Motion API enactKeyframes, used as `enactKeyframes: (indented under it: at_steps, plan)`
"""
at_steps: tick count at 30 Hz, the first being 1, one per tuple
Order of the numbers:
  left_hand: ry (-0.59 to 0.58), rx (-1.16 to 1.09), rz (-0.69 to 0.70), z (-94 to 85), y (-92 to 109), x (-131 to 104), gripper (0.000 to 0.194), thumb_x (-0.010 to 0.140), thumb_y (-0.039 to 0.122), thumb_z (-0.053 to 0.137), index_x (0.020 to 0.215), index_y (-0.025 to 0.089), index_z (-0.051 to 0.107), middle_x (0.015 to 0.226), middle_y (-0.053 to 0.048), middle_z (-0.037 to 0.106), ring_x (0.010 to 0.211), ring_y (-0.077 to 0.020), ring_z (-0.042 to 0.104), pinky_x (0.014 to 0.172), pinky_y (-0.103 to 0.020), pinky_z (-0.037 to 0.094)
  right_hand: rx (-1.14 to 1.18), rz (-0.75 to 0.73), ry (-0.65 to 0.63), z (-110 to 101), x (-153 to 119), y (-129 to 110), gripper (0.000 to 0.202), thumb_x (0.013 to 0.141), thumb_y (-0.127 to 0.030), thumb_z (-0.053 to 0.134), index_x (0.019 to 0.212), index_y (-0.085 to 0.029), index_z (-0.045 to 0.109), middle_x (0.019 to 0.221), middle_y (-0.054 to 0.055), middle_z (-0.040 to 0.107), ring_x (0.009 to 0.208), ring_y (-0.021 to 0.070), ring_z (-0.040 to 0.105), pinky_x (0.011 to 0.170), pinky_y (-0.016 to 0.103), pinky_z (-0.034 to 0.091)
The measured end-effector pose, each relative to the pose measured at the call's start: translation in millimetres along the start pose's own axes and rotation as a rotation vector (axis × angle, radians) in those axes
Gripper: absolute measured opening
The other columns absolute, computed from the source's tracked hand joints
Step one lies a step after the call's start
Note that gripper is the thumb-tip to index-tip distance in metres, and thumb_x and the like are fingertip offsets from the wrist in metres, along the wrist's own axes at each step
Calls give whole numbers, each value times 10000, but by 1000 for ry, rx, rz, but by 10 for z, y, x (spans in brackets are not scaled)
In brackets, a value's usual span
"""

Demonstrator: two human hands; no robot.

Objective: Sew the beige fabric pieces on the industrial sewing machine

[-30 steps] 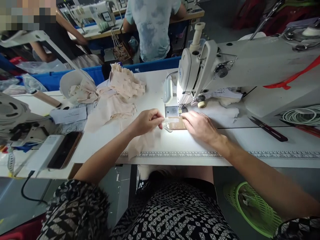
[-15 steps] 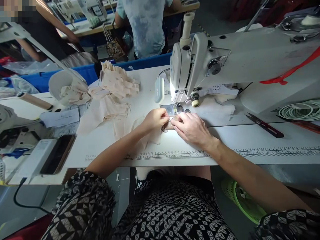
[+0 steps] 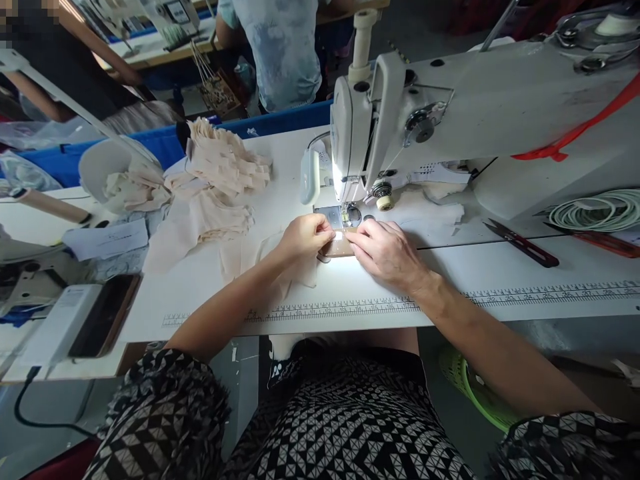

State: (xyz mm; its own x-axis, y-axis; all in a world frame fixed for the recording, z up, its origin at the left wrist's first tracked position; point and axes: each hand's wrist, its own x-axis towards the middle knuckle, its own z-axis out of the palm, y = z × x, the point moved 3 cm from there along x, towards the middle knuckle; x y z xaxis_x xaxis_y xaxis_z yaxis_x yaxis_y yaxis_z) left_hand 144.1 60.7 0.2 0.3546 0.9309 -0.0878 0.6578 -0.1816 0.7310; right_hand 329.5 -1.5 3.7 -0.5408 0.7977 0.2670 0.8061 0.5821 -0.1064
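My left hand [image 3: 306, 237] is closed in a pinch, its fingertips at the left edge of a small white piece [image 3: 339, 235], perhaps a label. From the other side my right hand [image 3: 387, 253] comes close to the piece, with thumb and forefinger pressed together; what they hold is too small to make out. Both hands are just in front of the sewing machine's presser foot [image 3: 346, 215]. Beneath the fingers is a shiny brown plate [image 3: 336, 249]. Pale beige fabric [image 3: 303, 275] lies under my left wrist. The white sewing machine [image 3: 350, 133] rises behind my hands.
Stacked beige fabric pieces [image 3: 220, 167] lie to the left. Thread snips [image 3: 523, 245] and a coil of pale cord [image 3: 597, 210] are on the right. A phone [image 3: 106, 315] rests at the left edge, and a printed ruler [image 3: 350, 308] runs along the front. Two other people are beyond the table.
My fingertips have drawn slightly apart, and more of the brown plate and the white piece shows between them. The whole view has shifted a little.
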Motion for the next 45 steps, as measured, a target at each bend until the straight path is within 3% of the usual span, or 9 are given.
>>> enactKeyframes:
  at_steps: [5, 11, 16, 18, 21, 28, 33, 39, 45]
  plan:
    - [-10, -6, 6, -6, 22, -17, 118, 833, 253, 647, 737, 186, 629, 709, 4, 684, 688, -168, 620, 638, -275, 437, -69, -7, -34, -9, 23, -53, 386, 1082, -225, 402, 1216, -177, 761, 965, 93, 636, 857, 221, 496, 804, 364, 345]
    - [-9, 154, 55, -10, 0, -5, 110, 890, 268, 651, 812, 190, 659, 806, -19, 722, 775, -191, 655, 671, -298, 479, -155, -60, -98, -34, 64, -118, 408, 1104, -260, 369, 1102, -171, 767, 969, 119, 662, 838, 246, 496, 776, 405, 326]
    - [229, 466, 471, 41, 78, -174, 119, 990, 224, 582, 963, 184, 691, 1117, -129, 743, 1027, -262, 661, 839, -398, 562, -175, -76, -104, -43, 75, -154, 382, 1087, -223, 377, 1050, -163, 753, 973, 127, 686, 843, 248, 520, 793, 412, 338]
    - [239, 513, 634, 103, 81, -295, 243, 1053, 194, 458, 1023, 166, 699, 1183, -157, 732, 1061, -268, 665, 913, -444, 575, -175, -75, -107, -46, 77, -158, 385, 1082, -210, 371, 1024, -165, 749, 981, 127, 694, 836, 245, 517, 802, 410, 339]
    - [183, 523, 726, 174, 33, -425, 332, 1074, 163, 377, 1141, 133, 700, 1199, -174, 734, 1090, -272, 680, 962, -480, 593, -171, -79, -106, -44, 80, -159, 388, 1075, -201, 367, 1050, -148, 751, 991, 134, 704, 837, 245, 515, 803, 410, 338]
    - [138, 552, 764, 222, 14, -484, 381, 1066, 160, 353, 1189, 67, 702, 1168, -210, 729, 1089, -283, 682, 953, -447, 622, -119, -58, -42, -38, 84, -116, 390, 1055, -224, 385, 1025, -191, 773, 953, 104, 691, 813, 225, 514, 782, 388, 352]
    - [125, 615, 699, 275, 61, -402, 355, 1050, 159, 362, 1144, 71, 693, 1149, -214, 706, 1063, -300, 662, 915, -448, 614, -62, 89, 33, -108, 82, 60, 452, 1076, -237, 344, 1001, -195, 788, 901, 100, 661, 816, 223, 540, 813, 396, 406]
    - [108, 660, 600, 383, 42, -162, 362, 1080, 241, 328, 1054, 134, 673, 1113, -183, 686, 1058, -315, 629, 913, -446, 584, 5, 163, 21, -15, 30, 265, 360, 1064, -259, 414, 1034, -241, 773, 907, 69, 630, 838, 232, 562, 860, 417, 425]
    - [120, 582, 575, 433, 17, -52, 341, 1088, 267, 329, 1068, 141, 646, 1131, -176, 664, 1105, -314, 612, 937, -431, 556, -67, 133, -31, -17, 31, 211, 428, 1086, -267, 353, 997, -217, 769, 933, 86, 653, 864, 238, 580, 869, 405, 423]
